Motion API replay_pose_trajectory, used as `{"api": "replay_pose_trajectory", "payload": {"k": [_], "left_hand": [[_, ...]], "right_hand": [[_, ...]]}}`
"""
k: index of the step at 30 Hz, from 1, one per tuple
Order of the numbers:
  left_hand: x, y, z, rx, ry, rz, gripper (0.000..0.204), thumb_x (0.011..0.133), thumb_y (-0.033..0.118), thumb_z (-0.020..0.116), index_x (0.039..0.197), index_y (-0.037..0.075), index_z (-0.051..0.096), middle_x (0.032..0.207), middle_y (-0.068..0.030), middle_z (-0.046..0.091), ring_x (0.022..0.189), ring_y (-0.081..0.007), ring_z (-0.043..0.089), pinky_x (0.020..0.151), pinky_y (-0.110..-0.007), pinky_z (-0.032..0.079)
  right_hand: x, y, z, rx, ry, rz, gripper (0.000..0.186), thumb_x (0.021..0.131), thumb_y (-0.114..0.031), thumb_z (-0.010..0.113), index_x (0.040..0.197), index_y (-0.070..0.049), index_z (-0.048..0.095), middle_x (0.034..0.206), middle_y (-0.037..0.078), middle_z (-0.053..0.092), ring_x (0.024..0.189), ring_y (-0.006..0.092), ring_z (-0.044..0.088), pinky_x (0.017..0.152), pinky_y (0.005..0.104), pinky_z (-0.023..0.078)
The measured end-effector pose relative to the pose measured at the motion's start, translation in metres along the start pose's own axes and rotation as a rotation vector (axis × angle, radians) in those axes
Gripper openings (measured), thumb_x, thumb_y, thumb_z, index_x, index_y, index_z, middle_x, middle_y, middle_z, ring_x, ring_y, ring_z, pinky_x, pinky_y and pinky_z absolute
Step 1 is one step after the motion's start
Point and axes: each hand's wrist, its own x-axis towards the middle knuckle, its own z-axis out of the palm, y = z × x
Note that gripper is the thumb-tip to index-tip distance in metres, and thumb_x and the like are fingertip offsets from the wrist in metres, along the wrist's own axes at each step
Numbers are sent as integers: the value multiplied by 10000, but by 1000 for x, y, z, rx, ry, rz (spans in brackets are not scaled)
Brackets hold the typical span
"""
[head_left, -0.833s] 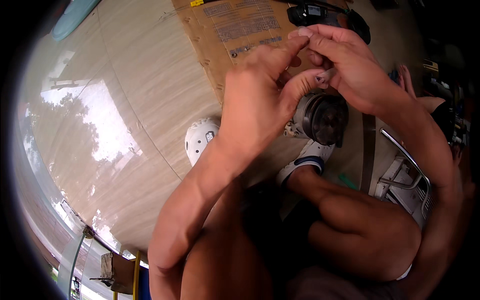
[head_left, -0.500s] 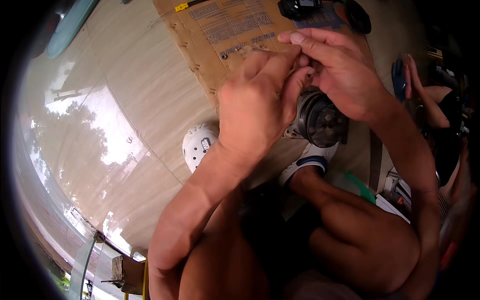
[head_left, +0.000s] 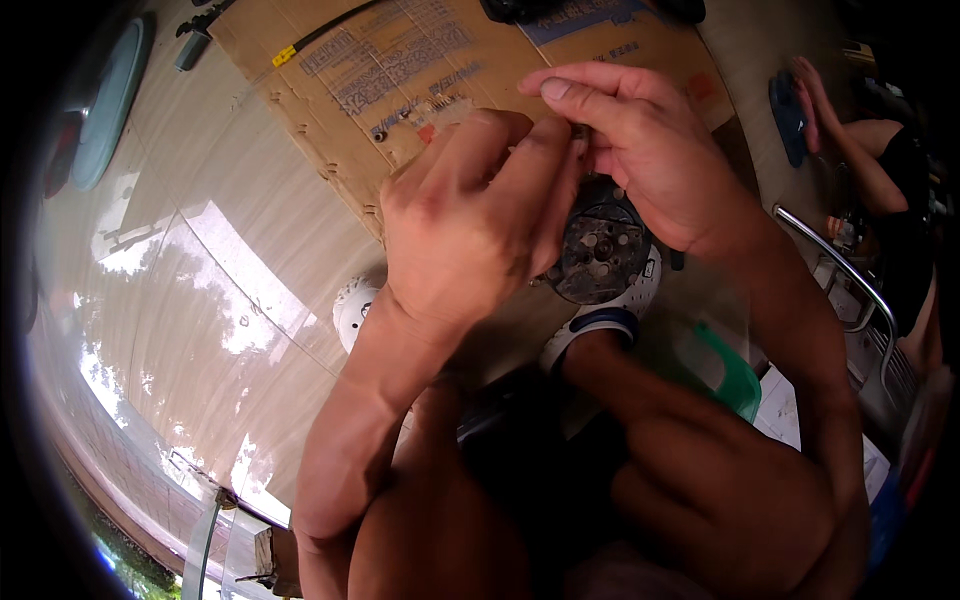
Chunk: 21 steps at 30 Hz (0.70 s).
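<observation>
My left hand [head_left: 455,225] and my right hand [head_left: 650,150] meet over the cardboard, fingertips close together. The left fingers are curled in a pinch. On the right, the thumb lies along the stretched index finger while the other fingers bend in toward the left hand. A small dark bit shows between the fingertips, too hidden to name. Just below the hands is a dark round metal pulley [head_left: 598,255] with a worn, bolted face, between me and the cardboard; my left hand covers part of it.
A cardboard sheet [head_left: 300,110] carries a small metal ring [head_left: 380,136], a black cable with a yellow end [head_left: 284,56] and dark items at its far edge. A green plastic piece [head_left: 728,375] is by my right leg. Another person's hand [head_left: 812,95] shows at right.
My view has shifted, so the cardboard and floor sit further left. Both hands stay together, the left one turned more knuckles-up. The pulley's face shows more fully now.
</observation>
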Motion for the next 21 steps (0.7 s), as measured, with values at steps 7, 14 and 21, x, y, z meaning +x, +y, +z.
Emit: {"api": "replay_pose_trajectory", "payload": {"k": [7, 14, 21], "left_hand": [[1, 4, -8, -143, -113, -84, 205, 821, 50, 833, 1019, 92, 800, 869, -58, 728, 735, -177, 713, 642, -294, 560], [-33, -9, -21, -533, -96, -950, 134, 951, 122, 764, 947, -12, 766, 790, -4, 702, 749, -49, 576, 682, -224, 476], [-151, 2, -44, -253, -375, -901, 87, 897, 100, 782, 919, 19, 760, 789, -79, 682, 690, -165, 638, 664, -287, 507]], "right_hand": [[-12, 6, -19, -50, -21, -2, 323, 1035, -227, 615, 1225, 25, 685, 935, 47, 703, 845, 122, 674, 769, 268, 558], [-56, 2, -43, -1090, 113, -522, 731, 881, -448, 791, 1435, -34, 554, 1319, 188, 629, 1189, 251, 634, 982, 391, 514], [-96, 43, -13, -1316, 15, -348, 1186, 645, -477, 930, 1576, -45, 335, 1572, 229, 348, 1410, 450, 406, 1163, 530, 356]]}}
